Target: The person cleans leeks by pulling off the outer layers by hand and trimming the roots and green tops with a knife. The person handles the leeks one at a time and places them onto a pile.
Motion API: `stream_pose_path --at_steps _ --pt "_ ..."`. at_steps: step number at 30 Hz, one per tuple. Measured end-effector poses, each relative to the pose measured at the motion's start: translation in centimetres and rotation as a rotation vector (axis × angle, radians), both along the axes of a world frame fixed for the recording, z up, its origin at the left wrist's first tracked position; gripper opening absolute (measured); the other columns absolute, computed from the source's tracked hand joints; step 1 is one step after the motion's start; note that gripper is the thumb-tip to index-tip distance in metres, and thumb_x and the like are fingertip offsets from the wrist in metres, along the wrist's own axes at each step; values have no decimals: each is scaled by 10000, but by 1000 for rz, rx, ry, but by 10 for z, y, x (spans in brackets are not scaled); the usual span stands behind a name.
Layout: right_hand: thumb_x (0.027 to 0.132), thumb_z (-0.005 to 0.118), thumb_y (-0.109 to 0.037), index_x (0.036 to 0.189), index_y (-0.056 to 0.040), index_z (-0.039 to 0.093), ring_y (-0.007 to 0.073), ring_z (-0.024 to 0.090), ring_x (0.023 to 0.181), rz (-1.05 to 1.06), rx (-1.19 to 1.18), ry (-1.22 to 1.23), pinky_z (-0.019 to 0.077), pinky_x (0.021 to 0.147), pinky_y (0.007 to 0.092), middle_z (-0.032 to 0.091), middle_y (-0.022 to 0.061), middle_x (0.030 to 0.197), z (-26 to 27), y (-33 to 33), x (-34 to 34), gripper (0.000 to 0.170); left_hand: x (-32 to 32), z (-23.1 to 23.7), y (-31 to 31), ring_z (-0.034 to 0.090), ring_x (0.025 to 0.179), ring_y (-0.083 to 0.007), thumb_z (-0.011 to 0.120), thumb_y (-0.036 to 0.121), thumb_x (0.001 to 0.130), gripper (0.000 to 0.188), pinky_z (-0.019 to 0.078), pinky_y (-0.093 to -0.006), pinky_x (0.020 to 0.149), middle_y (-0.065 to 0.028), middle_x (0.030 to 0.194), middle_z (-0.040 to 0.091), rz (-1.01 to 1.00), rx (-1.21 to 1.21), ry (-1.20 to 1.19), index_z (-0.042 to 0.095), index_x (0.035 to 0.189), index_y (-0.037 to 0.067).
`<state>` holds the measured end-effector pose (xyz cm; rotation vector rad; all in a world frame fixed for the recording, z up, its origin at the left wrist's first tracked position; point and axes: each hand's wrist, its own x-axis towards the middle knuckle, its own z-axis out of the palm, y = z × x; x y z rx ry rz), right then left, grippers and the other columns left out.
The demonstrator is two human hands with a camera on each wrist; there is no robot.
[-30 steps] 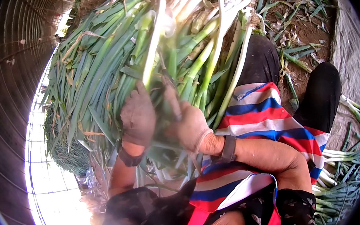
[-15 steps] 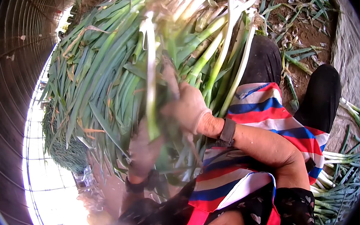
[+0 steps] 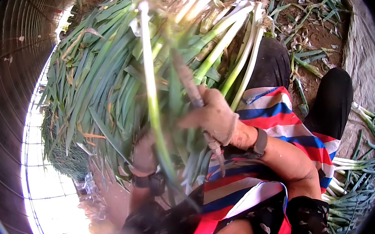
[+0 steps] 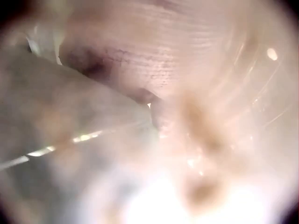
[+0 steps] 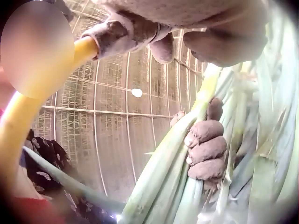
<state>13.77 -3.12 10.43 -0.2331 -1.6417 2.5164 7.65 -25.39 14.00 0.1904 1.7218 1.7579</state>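
In the head view my gloved left hand (image 3: pixel 145 154) grips a long green onion (image 3: pixel 147 65) by its leaves. Its white end slants up and left over the heap. The right wrist view shows the left hand's fingers (image 5: pixel 207 150) curled round the green leaves (image 5: pixel 161 170). My gloved right hand (image 3: pixel 217 116) holds a slim hose nozzle (image 3: pixel 186 80), its tip pointing up-left, right of the onion's stem. A yellow hose (image 5: pixel 21 123) runs from the nozzle's dirty rear fitting (image 5: pixel 114 33). Blurred glove fabric (image 4: pixel 135 51) fills much of the left wrist view.
A big heap of green onions (image 3: pixel 96 75) lies in front. Several white-stemmed onions (image 3: pixel 219 49) lie at its right, against a knee (image 3: pixel 273 64). Loose leaves litter the soil (image 3: pixel 330 40). More onions (image 3: pixel 350 202) lie at far right. A ribbed tunnel wall (image 3: pixel 9 75) curves along the left.
The left hand has drawn down toward the body, its onion now slanting left with the whole stem showing. The right hand with the nozzle has shifted right and stands further from the onion.
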Motion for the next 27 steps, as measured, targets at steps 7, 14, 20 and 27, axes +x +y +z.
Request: stream_pose_path --at_steps 7,14,20,27 --pt "778 711 -21 976 -3 626 97 519 524 -387 -238 -115 406 444 260 553 -14 713 32 24 25 216 -35 -24 93 626 966 -247 633 257 945 421 510 -363 824 -90 981 655 -498 -112 573 564 1279 10" --pt "786 714 -5 965 -11 635 101 542 610 -359 -249 -133 440 519 272 575 8 744 -9 18 12 196 -45 -49 136 623 1083 -253 548 110 981 257 495 -344 910 -141 1200 644 -681 -442 977 582 1214 8" --pt "757 771 -58 1072 0 591 174 593 741 -326 275 -150 485 687 299 623 68 918 -59 -42 -23 366 -101 1 106 655 994 -317 624 126 932 276 523 -392 866 -173 1080 671 -194 -624 1888 637 1162 -25" --pt "805 743 -117 1225 4 569 261 668 850 71 409 -300 516 757 354 654 130 974 3 -49 -25 470 -191 8 105 640 994 -374 759 244 758 355 514 -454 869 -204 1044 673 -400 -988 1926 662 1001 3"
